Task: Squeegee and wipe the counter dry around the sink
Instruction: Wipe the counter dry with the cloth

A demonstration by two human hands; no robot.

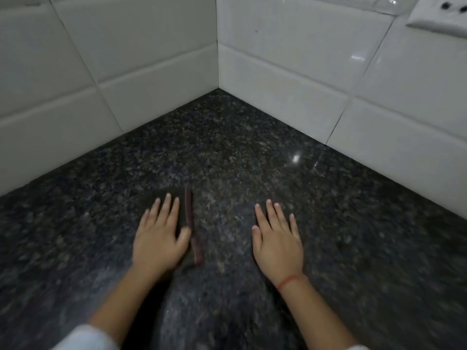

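Wiping Into the Corner

Your left hand point(159, 238) lies flat with fingers spread, pressing a dark cloth point(161, 198) onto the surface point(227, 147). A thin reddish edge point(193, 231) runs along the cloth's right side. Your right hand point(276, 241) lies flat and open too, holding nothing, just beside it on bare stone.

What could go wrong: you only press the cloth and do not grip it, so it may bunch up or slip out if you push fast. The seam where the stone meets the tiles point(151, 59) can hide water.

The surface is dark, speckled, smooth and shiny. The tiles are white and glossy. The cloth looks thin and soft. No sink shows here.
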